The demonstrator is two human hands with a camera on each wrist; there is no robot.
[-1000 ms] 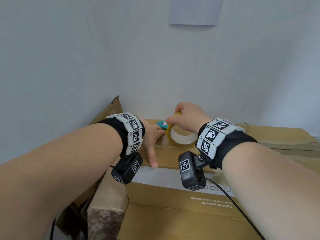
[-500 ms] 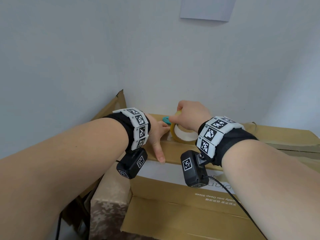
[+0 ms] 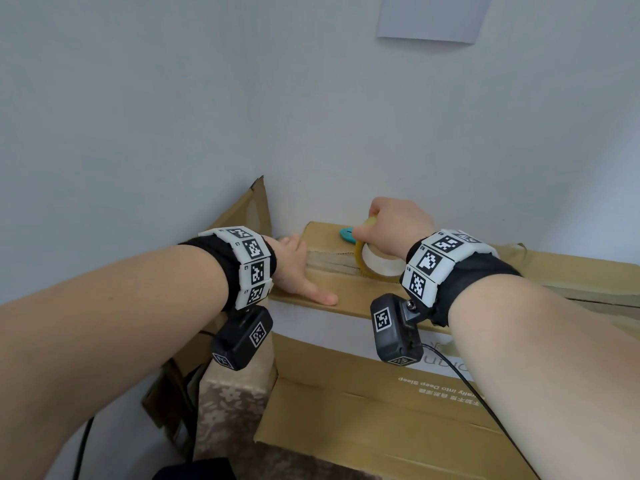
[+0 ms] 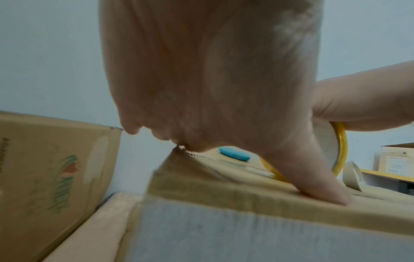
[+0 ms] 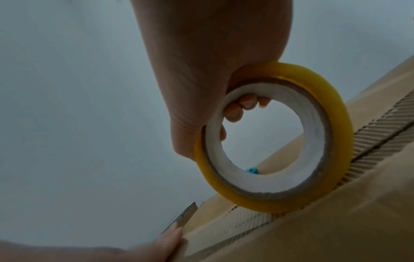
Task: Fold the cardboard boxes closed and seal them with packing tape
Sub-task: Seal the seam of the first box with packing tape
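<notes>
A closed cardboard box [image 3: 339, 285] stands against the wall, with a torn seam [image 5: 380, 140] between its top flaps. My left hand [image 3: 294, 268] lies flat on the box's left end, its thumb [image 4: 313, 179] pressed on the near edge. My right hand [image 3: 391, 225] grips a yellow roll of packing tape [image 3: 379, 266], which stands upright on the seam. Its fingers [image 5: 244, 104] hook through the white core of the tape roll [image 5: 329, 113]. In the left wrist view the tape roll [image 4: 341, 141] shows just behind the thumb.
A teal cutter [image 3: 347, 234] lies on the box top behind the roll. An open flap of another box [image 3: 249, 209] rises at the left against the wall. A camouflage-patterned box [image 3: 235, 403] stands below. A curl of used tape [image 4: 354, 174] lies farther right on the top.
The gap between my hands has widened: the left hand slid toward the box's left end and the roll sits a little farther right on the seam. The head view tilted upward.
</notes>
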